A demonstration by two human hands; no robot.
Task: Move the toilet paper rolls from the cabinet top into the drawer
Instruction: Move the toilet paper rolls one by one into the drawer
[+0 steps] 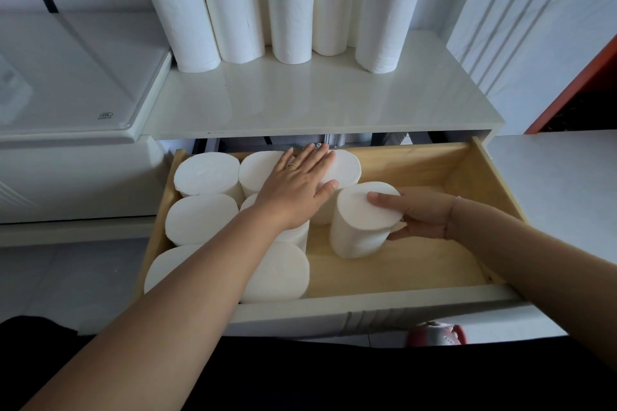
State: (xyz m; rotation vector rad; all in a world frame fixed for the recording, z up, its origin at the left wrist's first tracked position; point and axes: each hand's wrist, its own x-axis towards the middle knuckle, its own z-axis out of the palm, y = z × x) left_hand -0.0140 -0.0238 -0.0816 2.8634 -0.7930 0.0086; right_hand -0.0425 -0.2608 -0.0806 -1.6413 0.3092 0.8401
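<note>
R hand grips a roll, fingers curled round its side; roll is tilted, mid drawer, just beside the packed rolls. L hand lies flat on those, fingers straight. Best imo: stand it upright, slide it snug vs the back row, L hand bracing neighbours. 7 top rolls wait on cabinet top.

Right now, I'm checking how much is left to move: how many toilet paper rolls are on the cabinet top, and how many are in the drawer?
Cabinet-top rolls: 7
Drawer rolls, set down: 7
Held roll, gripped by the right hand inside the drawer: 1
Total: 15
</note>
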